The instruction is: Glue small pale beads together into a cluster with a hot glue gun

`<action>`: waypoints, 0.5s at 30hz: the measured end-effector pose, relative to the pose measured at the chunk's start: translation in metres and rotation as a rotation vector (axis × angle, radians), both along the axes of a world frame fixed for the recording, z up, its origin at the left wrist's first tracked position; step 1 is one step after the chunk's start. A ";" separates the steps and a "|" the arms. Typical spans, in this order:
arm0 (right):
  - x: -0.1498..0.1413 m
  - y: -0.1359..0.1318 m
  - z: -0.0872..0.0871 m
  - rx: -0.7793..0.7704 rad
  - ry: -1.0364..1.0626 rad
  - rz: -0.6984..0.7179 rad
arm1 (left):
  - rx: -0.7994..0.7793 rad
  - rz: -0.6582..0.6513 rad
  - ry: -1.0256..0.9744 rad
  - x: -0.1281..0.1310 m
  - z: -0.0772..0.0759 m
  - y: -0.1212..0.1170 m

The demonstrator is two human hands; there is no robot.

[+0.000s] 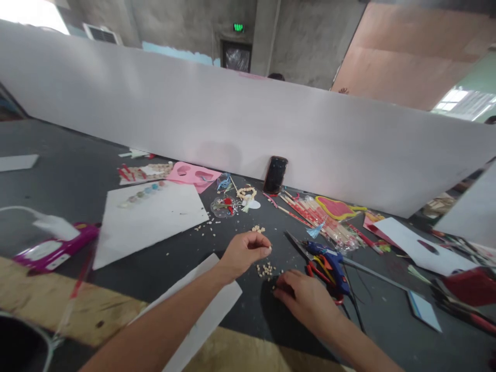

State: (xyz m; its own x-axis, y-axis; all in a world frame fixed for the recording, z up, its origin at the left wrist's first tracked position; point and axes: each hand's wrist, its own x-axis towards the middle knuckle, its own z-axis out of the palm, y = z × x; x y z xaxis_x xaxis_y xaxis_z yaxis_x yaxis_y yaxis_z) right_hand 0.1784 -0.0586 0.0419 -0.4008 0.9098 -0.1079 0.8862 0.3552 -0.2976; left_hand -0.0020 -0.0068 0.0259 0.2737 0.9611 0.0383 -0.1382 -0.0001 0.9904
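Note:
My left hand (246, 251) hangs just above the dark tabletop, fingertips pinched on a small pale bead (269, 250). Below it lies a loose pile of similar beads (265, 269), and my right hand (302, 294) rests on the table at that pile's lower edge, fingers curled. Whether those fingers hold anything is hidden. A blue hot glue gun (329, 266) lies just right of my right hand, tangled with red-handled scissors (320, 271). A white paper strip (205, 305) lies beneath my left forearm. Another small bead heap (258, 228) sits farther ahead.
A white board (149, 222) holds a row of coloured beads. Farther back are a bead string (247, 194), bagged bamboo sticks (318, 219), pink foam (192, 175) and a phone (275, 174) leaning on a white partition (194, 103). A plywood strip (58, 302) edges the table.

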 end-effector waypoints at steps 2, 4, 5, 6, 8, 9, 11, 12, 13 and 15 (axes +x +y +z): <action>-0.004 0.000 -0.005 0.023 -0.029 -0.007 | 0.011 -0.005 0.010 0.000 -0.002 0.000; -0.007 0.001 -0.009 0.040 -0.035 -0.003 | 0.021 -0.007 0.019 0.000 -0.003 0.000; -0.008 0.001 -0.010 0.043 -0.031 0.001 | 0.023 -0.007 0.024 0.000 -0.004 0.000; -0.008 0.001 -0.011 0.043 -0.025 0.006 | 0.023 -0.007 0.029 0.000 -0.004 0.000; -0.005 0.001 -0.010 0.043 -0.012 0.015 | 0.017 -0.011 0.033 0.000 -0.004 -0.001; -0.002 0.002 -0.009 0.047 -0.002 0.018 | 0.010 -0.017 0.033 0.000 -0.003 -0.001; 0.009 0.003 -0.005 0.084 0.057 0.015 | -0.010 -0.036 0.037 0.002 -0.002 -0.004; 0.015 0.004 -0.003 0.121 0.108 0.003 | -0.020 -0.051 0.043 0.003 -0.001 -0.005; 0.021 0.005 -0.001 0.167 0.170 -0.013 | -0.031 -0.068 0.051 0.005 -0.001 -0.007; 0.031 0.007 0.003 0.272 0.300 -0.064 | -0.062 -0.114 0.057 0.009 0.000 -0.011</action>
State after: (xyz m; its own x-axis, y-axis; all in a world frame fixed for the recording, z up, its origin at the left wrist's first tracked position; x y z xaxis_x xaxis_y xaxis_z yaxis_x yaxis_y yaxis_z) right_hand 0.2089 -0.0517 0.0447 -0.3194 0.9131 0.2534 0.7972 0.4035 -0.4491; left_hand 0.0070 -0.0174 0.0259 0.3808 0.9238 -0.0387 -0.0777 0.0737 0.9943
